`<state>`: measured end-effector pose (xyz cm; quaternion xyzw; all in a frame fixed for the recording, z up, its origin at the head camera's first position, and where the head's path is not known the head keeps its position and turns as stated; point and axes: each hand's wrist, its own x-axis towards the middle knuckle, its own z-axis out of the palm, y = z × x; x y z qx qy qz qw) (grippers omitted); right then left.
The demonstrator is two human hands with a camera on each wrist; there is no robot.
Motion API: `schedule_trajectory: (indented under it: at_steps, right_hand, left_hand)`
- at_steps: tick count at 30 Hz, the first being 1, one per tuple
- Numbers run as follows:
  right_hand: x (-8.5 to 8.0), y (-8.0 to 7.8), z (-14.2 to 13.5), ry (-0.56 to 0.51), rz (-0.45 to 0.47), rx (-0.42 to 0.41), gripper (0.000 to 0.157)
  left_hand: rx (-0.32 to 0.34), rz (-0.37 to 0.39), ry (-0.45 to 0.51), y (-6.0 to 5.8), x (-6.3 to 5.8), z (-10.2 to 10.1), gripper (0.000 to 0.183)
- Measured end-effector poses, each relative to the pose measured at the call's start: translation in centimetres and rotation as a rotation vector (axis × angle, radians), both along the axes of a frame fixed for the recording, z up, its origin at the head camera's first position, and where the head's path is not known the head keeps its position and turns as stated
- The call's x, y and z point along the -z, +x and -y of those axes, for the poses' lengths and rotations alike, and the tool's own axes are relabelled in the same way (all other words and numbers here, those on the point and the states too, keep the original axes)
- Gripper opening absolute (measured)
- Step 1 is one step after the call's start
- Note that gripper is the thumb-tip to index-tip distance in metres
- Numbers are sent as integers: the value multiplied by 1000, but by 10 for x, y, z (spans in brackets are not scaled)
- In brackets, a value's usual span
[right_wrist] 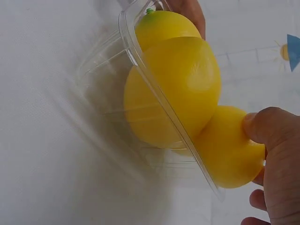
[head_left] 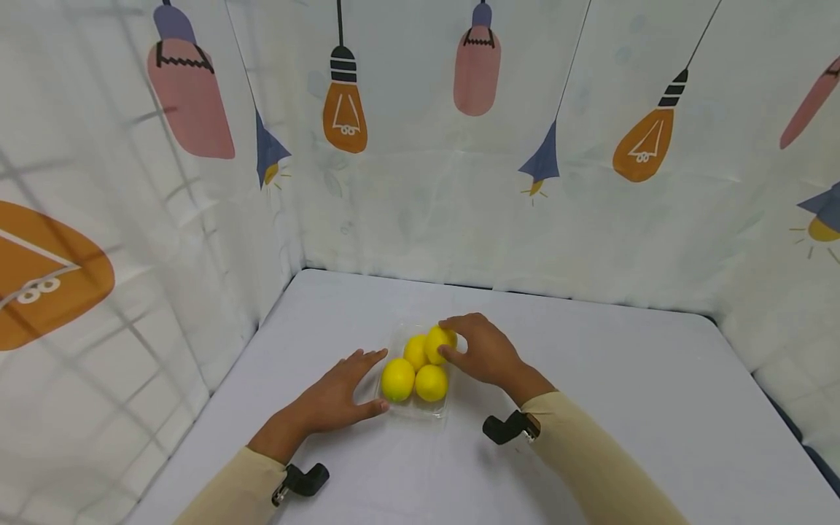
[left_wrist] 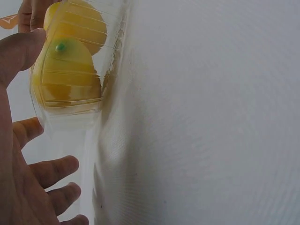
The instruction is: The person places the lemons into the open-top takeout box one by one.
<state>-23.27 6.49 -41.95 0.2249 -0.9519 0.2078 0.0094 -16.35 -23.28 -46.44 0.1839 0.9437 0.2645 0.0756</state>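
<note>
A clear plastic container (head_left: 426, 413) on the table holds several yellow lemons, among them a front-left lemon (head_left: 397, 380) and a front-right lemon (head_left: 432, 383). My right hand (head_left: 483, 350) pinches another lemon (right_wrist: 230, 152) between thumb and fingers; it sits higher than the others at the container's back right, leaning against its neighbours. On the container's left side is my left hand (head_left: 335, 395), its fingers spread. In the left wrist view, the left thumb and index fingertip are at the container's rim; whether they press it I cannot tell.
A white cloth covers the table (head_left: 590, 364). Patterned curtains (head_left: 420, 204) with printed lamps hang behind it and along the left and right sides. A small black device (head_left: 505, 429) is strapped at the right wrist, and a similar device (head_left: 305, 481) at the left.
</note>
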Motion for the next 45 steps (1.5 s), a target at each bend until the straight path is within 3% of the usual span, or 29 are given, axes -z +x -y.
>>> schedule_trajectory:
  at_steps: [8, 16, 23, 32, 40, 45]
  right_hand:
    - [4, 3, 5, 24, 28, 11, 55]
    - [9, 3, 8, 49, -51, -45, 50]
    - [12, 3, 6, 41, -4, -11, 47]
    - [19, 4, 8, 99, -11, 15, 47]
    - [21, 8, -1, 52, -15, -13, 51]
    - [25, 15, -13, 17, -19, 34, 61]
  left_hand:
    - [7, -8, 8, 1, -1, 1, 95]
    - [16, -17, 22, 2, -4, 0, 96]
    - [7, -14, 9, 2, -4, 0, 94]
    - [-7, -8, -3, 1, 0, 2, 95]
    - [10, -28, 3, 1, 2, 2, 95]
    - [6, -22, -7, 0, 1, 2, 95]
